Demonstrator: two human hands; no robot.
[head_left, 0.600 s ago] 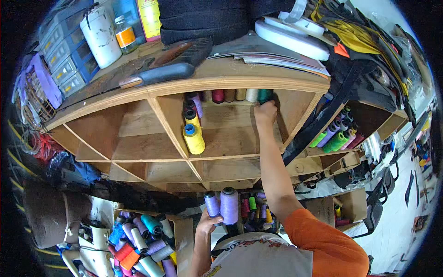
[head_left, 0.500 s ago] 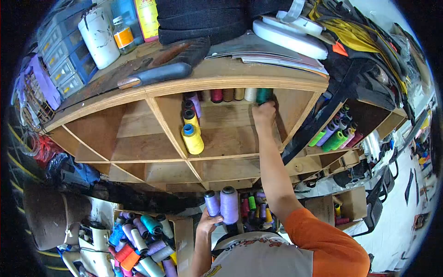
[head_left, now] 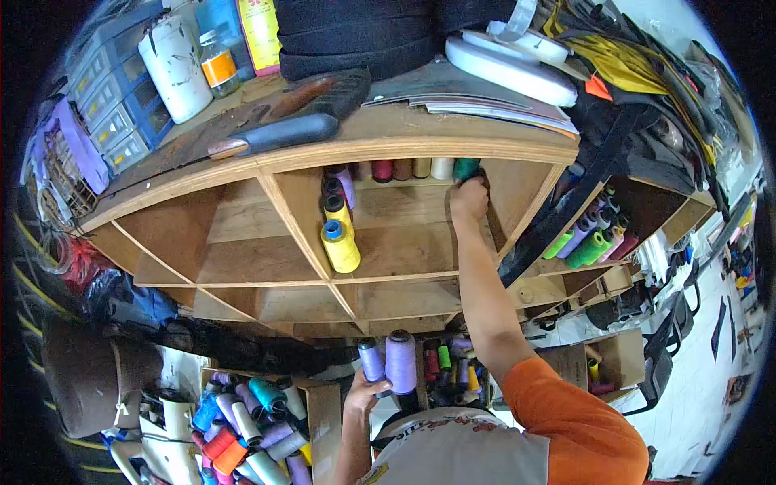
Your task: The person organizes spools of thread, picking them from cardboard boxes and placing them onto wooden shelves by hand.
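Observation:
My left hand is wrapped round two lavender thread spools, a smaller one and a larger one, held upright below the shelf front. Inside the upper shelf compartment, my right hand is closed near the right wall. It is right in front of a green thread spool at the end of the back row. Its fingertips, and whatever they grip, are hidden. White, tan, brown and red spools stand to the left. Yellow spools line the compartment's left side.
Wooden dividers split the shelf unit. On its top lie a dark-handled saw, papers and white rolls. A carton of mixed spools stands lower left; another shelf holds green spools at right.
My right hand has shifted slightly down and right, staying by the green spool. The left hand keeps the lavender spools almost where they were. The view has moved a little.

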